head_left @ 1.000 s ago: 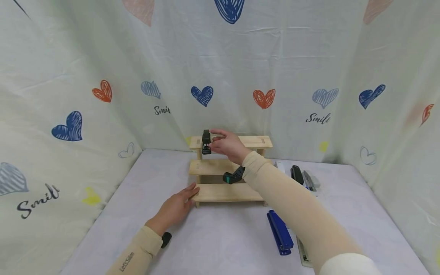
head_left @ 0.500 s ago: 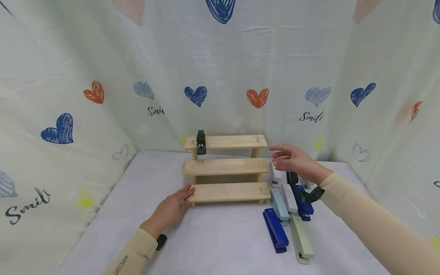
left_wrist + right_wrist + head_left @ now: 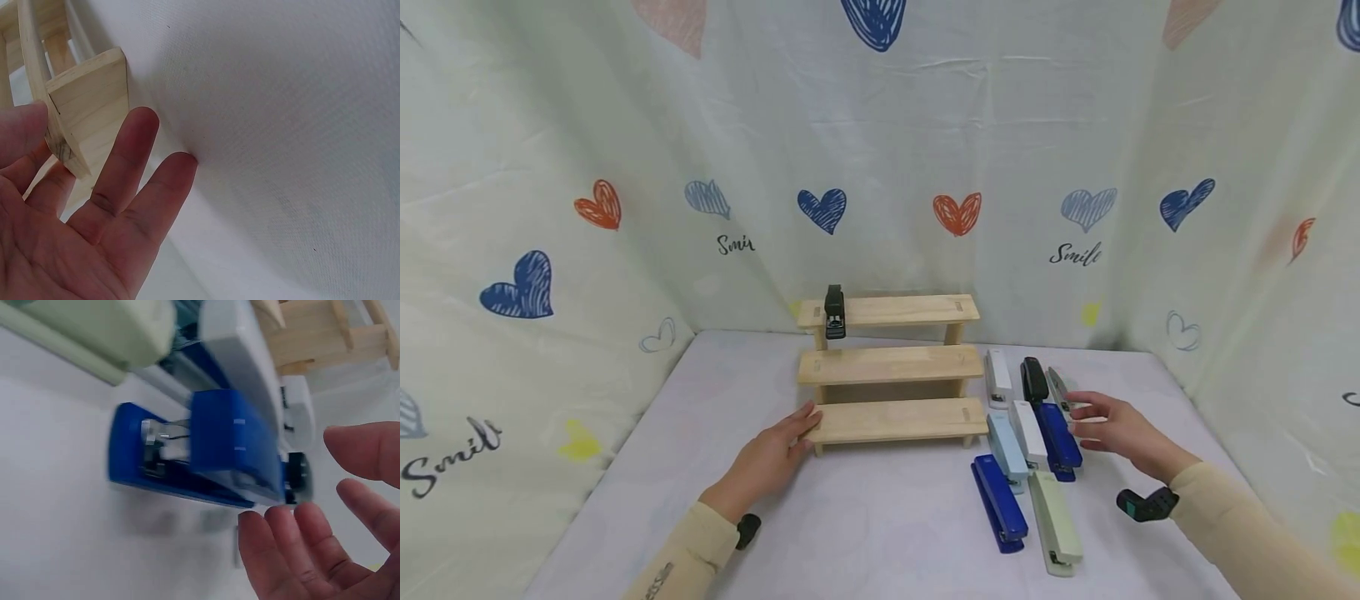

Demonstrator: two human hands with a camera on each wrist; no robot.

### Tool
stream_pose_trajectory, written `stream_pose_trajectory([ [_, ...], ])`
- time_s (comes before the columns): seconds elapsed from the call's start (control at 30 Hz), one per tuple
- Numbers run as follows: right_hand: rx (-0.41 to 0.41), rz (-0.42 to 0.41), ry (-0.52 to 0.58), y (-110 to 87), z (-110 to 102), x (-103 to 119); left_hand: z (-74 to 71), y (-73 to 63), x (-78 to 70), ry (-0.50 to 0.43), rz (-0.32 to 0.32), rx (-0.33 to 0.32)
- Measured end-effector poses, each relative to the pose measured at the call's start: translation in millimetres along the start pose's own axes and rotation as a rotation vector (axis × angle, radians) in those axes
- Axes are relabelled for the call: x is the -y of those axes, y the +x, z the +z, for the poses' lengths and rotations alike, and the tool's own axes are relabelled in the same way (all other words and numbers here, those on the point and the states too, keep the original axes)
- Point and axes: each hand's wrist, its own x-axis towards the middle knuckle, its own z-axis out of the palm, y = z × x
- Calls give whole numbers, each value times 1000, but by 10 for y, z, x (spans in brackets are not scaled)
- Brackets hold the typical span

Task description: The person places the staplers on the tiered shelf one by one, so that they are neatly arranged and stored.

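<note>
My left hand point(image 3: 767, 458) holds the left end of the lowest step of a three-tier wooden shelf point(image 3: 895, 419). In the left wrist view the thumb and nearer fingers take the step's end point(image 3: 69, 150), while two other fingers stretch free. A black stapler point(image 3: 835, 312) stands on the top tier at its left end. My right hand point(image 3: 1127, 433) hovers with spread fingers, holding nothing, just right of a dark blue stapler point(image 3: 1058, 442). The right wrist view has that blue stapler point(image 3: 231, 437) close before the fingertips. A small grey stapler point(image 3: 1057, 387) lies just beyond the hand.
More staplers lie right of the shelf: white ones point(image 3: 998, 377) point(image 3: 1028, 432), a black one point(image 3: 1034, 380), a light blue one point(image 3: 1008, 448), another dark blue one point(image 3: 998, 500) and a pale green one point(image 3: 1056, 521). A heart-patterned curtain point(image 3: 895, 125) surrounds the white table point(image 3: 850, 517).
My right hand has left the black stapler on the top tier and moved right and down to beside the dark blue stapler. My left hand stays at the shelf.
</note>
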Motion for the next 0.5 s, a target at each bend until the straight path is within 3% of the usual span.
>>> stream_pose_trajectory([
  [0.17,25,67,-7,-17,130,-105,10,11,2,1,4,1],
  [0.5,68,140,116,-16,201,-123,4,6,-10,8,-6,5],
])
